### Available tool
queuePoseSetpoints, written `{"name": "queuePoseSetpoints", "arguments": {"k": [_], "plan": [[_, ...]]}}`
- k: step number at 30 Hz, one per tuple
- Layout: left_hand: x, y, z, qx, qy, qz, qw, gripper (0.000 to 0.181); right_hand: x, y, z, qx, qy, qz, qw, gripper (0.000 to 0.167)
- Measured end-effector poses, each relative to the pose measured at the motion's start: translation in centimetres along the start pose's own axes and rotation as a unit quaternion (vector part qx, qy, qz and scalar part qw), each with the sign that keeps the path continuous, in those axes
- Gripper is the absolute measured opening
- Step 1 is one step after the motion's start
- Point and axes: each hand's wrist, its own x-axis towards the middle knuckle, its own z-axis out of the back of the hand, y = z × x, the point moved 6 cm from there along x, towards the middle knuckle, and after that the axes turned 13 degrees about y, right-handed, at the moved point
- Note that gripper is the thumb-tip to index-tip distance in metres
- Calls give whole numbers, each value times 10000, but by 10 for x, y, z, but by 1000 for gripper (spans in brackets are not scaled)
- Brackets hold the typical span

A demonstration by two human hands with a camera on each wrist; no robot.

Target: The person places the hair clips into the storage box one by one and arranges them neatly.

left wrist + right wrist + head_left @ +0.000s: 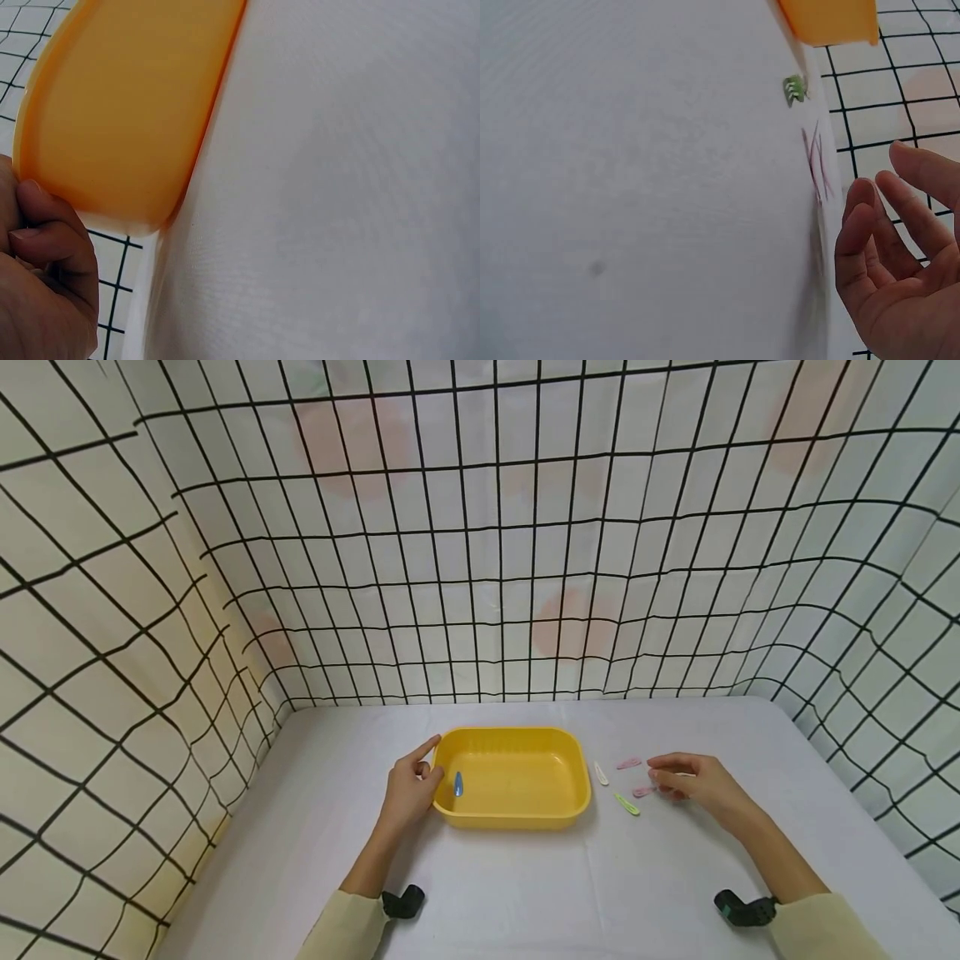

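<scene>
A yellow plastic tray (517, 781) sits on the white-covered table, with a blue hair clip (458, 784) lying inside at its left end. My left hand (407, 789) grips the tray's left rim, thumb on the inner side. To the right of the tray lie a white hair clip (602, 773), a green hair clip (627, 803) and two pink ones, the upper pink hair clip (629, 762) and the lower pink hair clip (642, 792). Beside the pink clips hovers my right hand (701, 783), fingers loosely bent; the right wrist view shows nothing between them.
A white cloth (510, 893) covers the table. Black wire grid (480, 552) stands behind the table and along both sides, with pale sheeting behind it. Each wrist wears a small black camera, such as the one on the left wrist (403, 902).
</scene>
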Motion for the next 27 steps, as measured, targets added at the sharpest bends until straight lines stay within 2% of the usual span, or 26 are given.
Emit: {"name": "queuePoseSetpoints", "arguments": {"k": [8, 20, 27], "plan": [[1, 0, -1, 22, 11, 36, 10000, 57, -5, -16, -6, -38, -54, -293, 9995, 44], [0, 0, -1, 39, 6, 35, 10000, 57, -2, -10, -13, -159, -145, -103, 9997, 43], [0, 0, 0, 41, -6, 45, 10000, 57, -2, -7, -16, -812, -233, -54, 9964, 37]]}}
